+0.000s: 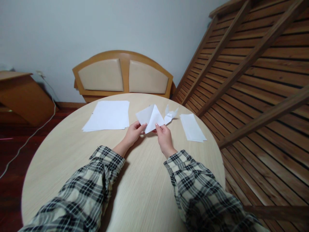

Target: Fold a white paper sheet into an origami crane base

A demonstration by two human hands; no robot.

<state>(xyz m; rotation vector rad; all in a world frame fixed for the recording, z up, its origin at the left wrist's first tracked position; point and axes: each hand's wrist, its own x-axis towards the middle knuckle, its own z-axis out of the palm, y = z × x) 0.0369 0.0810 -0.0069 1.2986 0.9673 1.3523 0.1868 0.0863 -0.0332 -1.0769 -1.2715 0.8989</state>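
A folded white paper [151, 117] with pointed flaps is held just above the round pale wooden table [135, 187]. My left hand [134, 132] pinches its lower left edge, fingers closed on the sheet. My right hand [164, 135] pinches the lower right edge, thumb on top. Both arms wear checked sleeves.
A stack of white sheets [108, 115] lies at the table's back left. A small folded paper figure [171, 115] sits behind the held paper, and narrow paper strips [192, 127] lie to the right. A padded wooden chair back [123, 75] stands beyond; slatted wooden frames [256, 64] lean on the right.
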